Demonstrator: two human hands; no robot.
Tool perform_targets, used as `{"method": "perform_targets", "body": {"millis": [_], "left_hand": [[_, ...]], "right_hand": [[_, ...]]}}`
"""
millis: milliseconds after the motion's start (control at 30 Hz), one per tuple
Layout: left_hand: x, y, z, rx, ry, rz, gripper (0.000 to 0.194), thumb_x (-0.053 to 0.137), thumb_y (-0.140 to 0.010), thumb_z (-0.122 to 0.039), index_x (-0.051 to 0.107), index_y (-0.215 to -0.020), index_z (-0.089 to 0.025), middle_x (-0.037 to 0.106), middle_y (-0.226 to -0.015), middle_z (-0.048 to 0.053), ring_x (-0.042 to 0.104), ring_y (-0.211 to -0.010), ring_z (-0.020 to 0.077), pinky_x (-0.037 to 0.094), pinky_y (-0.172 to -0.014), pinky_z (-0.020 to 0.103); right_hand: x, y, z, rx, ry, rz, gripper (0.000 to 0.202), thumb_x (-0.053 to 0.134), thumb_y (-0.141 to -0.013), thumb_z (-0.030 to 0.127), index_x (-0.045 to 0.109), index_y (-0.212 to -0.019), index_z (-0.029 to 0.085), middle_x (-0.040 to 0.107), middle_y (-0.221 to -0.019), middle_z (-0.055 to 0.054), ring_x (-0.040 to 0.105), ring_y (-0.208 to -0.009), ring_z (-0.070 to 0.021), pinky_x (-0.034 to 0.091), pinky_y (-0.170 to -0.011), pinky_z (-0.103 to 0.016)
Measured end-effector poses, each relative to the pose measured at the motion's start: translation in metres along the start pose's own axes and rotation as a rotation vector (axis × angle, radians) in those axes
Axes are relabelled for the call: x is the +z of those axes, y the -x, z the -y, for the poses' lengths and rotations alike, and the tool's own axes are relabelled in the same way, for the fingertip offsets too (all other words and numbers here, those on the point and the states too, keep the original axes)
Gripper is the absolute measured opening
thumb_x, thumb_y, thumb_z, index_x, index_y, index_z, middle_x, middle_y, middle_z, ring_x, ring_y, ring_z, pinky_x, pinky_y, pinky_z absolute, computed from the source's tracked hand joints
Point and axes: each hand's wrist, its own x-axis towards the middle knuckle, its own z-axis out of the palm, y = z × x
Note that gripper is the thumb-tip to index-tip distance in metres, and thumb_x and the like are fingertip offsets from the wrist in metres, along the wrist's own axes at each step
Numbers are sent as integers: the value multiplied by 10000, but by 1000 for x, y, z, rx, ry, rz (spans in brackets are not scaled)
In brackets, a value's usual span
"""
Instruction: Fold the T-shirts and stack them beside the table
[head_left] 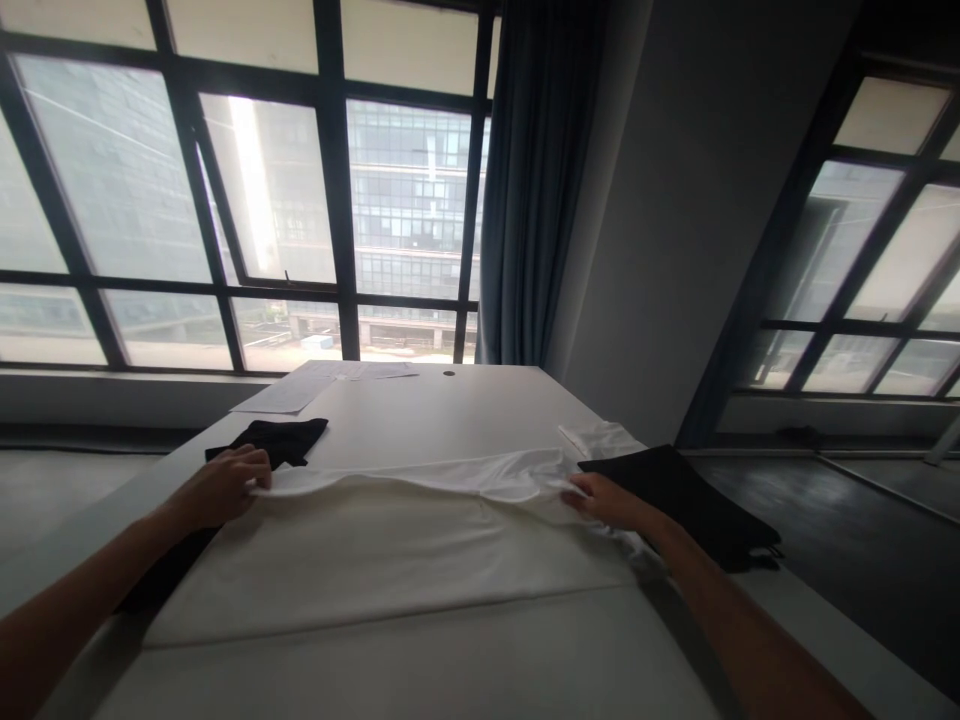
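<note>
A white garment-like cloth (405,550) lies spread across the near half of the table, its far edge lifted into a loose fold. My left hand (238,482) pinches that edge at the far left corner. At the right end, my right hand (600,500) grips the bunched white fabric between thumb and fingers. Black fabric (289,440) shows just beyond my left hand and again under my left forearm. Another black piece (682,500) lies at the right, partly behind my right wrist, hanging toward the table's side. Whether the black pieces join the white cloth, I cannot tell.
The white table (450,420) reaches toward the windows, with paper sheets (289,388) at its far left and a small dark round spot (448,373) near its far edge. A blue curtain (525,200) and a grey pillar (637,220) stand behind it.
</note>
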Motion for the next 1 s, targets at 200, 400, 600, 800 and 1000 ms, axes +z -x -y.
{"method": "perform_targets", "body": {"millis": [200,400,600,800,1000], "left_hand": [[7,-15,1,-113,189,213,479,505,-782,-657,700,-680,-232,707,-816,28,633,-797,230,448,-729,306],[30,-63,9,-207,21,29,406,531,-766,-497,749,-1036,-286,695,-1169,83,584,-1151,322,445,-899,397],[44,-80,15,-166,38,189,331,508,-795,-467,764,-884,-277,719,-1114,79,579,-1142,325,406,-956,466],[40,-83,33,-177,222,279,379,615,-680,-560,761,-851,-256,769,-988,50,654,-1017,288,432,-960,379],[36,-88,66,-317,281,106,523,419,-794,-595,728,-859,-178,756,-869,78,677,-872,273,496,-796,323]], "right_hand": [[-11,-15,-10,73,26,268,652,542,-754,773,720,-755,146,633,-650,-24,554,-627,-170,393,-582,-261],[10,-82,-21,157,329,-184,383,606,-864,400,714,-1130,147,683,-1187,-136,643,-1056,-247,456,-904,-312],[30,-115,-53,265,449,-154,520,606,-876,293,554,-1372,146,576,-1353,-173,597,-1185,-243,426,-973,-317],[31,-129,-75,294,474,-140,250,589,-891,285,703,-1084,174,669,-1146,-136,649,-1030,-245,439,-841,-317],[37,-133,-76,321,518,-222,204,539,-899,219,715,-996,188,682,-1086,-132,649,-979,-255,419,-757,-322]]}}
